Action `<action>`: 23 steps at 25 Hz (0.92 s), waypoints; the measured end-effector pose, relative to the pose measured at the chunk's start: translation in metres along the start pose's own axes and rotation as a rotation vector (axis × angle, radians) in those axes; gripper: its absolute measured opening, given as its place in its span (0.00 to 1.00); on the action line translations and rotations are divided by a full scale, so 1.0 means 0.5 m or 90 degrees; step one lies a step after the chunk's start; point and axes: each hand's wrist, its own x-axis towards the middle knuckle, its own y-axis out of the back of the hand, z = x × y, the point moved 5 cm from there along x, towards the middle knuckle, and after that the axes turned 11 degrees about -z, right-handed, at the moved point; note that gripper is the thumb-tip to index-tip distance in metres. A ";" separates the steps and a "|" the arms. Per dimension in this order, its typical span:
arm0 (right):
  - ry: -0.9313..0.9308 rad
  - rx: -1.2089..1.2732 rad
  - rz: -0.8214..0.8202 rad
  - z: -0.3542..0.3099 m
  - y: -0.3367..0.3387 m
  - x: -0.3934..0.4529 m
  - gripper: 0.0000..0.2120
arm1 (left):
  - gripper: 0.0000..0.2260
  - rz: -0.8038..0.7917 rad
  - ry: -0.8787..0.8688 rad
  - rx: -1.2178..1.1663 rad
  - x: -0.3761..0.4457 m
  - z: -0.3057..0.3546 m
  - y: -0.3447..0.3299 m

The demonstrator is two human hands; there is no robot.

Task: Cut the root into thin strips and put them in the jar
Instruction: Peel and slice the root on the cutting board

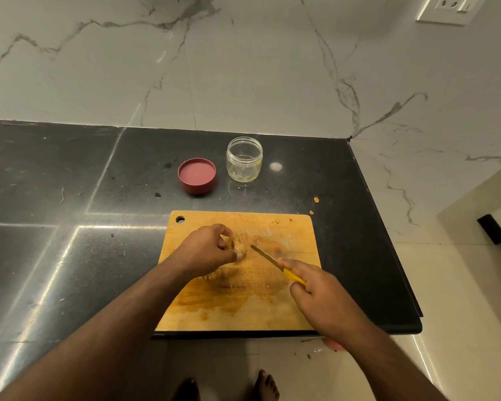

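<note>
Mid-frame on the stained wooden cutting board (237,299), the left hand (207,250) pinches the pale knobbly root (240,248) steady. The right hand (321,299) grips the yellow-handled knife (275,263), blade angled in. The clear, lidless plastic jar (244,159) waits above the board, beside its upturned red lid (197,175).

Black counter (70,175); orange-brown board (287,233); red lid (197,175); clear jar (244,159); yellow knife handle (293,276); grey-veined white wall (243,68).

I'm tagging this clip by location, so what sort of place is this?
Most likely a home kitchen: a dark stone countertop against marble-look wall tiles, a wooden cutting board with a knife in use, and a wall socket above.
</note>
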 end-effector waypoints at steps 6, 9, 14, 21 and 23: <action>0.012 0.078 0.027 -0.006 -0.017 -0.004 0.22 | 0.19 0.020 -0.017 -0.018 0.000 -0.005 -0.004; 0.047 0.069 0.106 -0.009 -0.001 -0.009 0.21 | 0.19 0.003 -0.033 -0.006 -0.001 -0.002 0.001; -0.086 0.262 0.045 0.050 -0.018 0.011 0.20 | 0.18 -0.020 -0.083 0.146 -0.001 0.012 0.010; -0.083 0.424 0.043 0.039 -0.041 -0.011 0.23 | 0.13 0.026 -0.121 0.178 0.000 0.019 -0.002; -0.071 0.335 0.049 0.027 -0.045 -0.016 0.22 | 0.13 0.058 -0.101 0.150 -0.001 0.012 -0.005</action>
